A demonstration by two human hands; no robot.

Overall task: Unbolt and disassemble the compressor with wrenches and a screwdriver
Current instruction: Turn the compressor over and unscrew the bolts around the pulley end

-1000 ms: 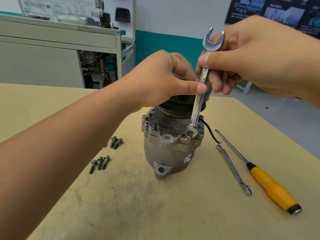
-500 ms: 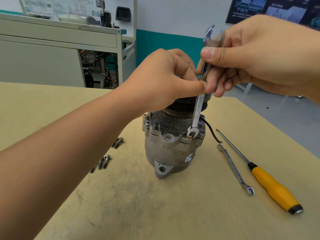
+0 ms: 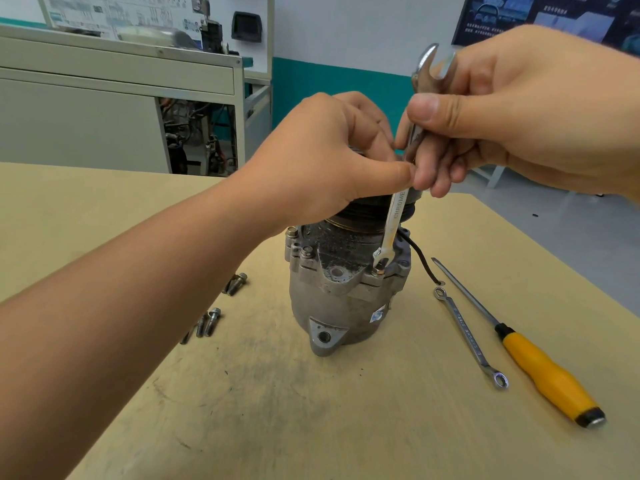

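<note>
On a scuffed tan table, a person's right hand grips the upper part of a wrench. The thumb lies across the near face, the fingers curl round the far side, and the tool's open upper end stands clear above the knuckles. Just below, the left hand meets it, thumb tip pressed to the shank and curled fingers closing in behind to pinch the tool.

The wrench stands nearly upright, its top leaning slightly right. Its lower open end sits over a bolt on the right side of the compressor. The compressor stands on end at mid-table, its dark pulley directly under the left hand and a mounting ear facing the near edge. Two flange bolts are seated on its left side, and a black cable trails from its right side down to the table.

Left of the compressor lie loose bolts in two small groups, the nearer one partly hidden by the left forearm. To the right, a spanner with ring ends and a yellow-handled screwdriver lie side by side, slightly apart, the screwdriver's tip pointing far-left. A grey cabinet stands at the far left.
</note>
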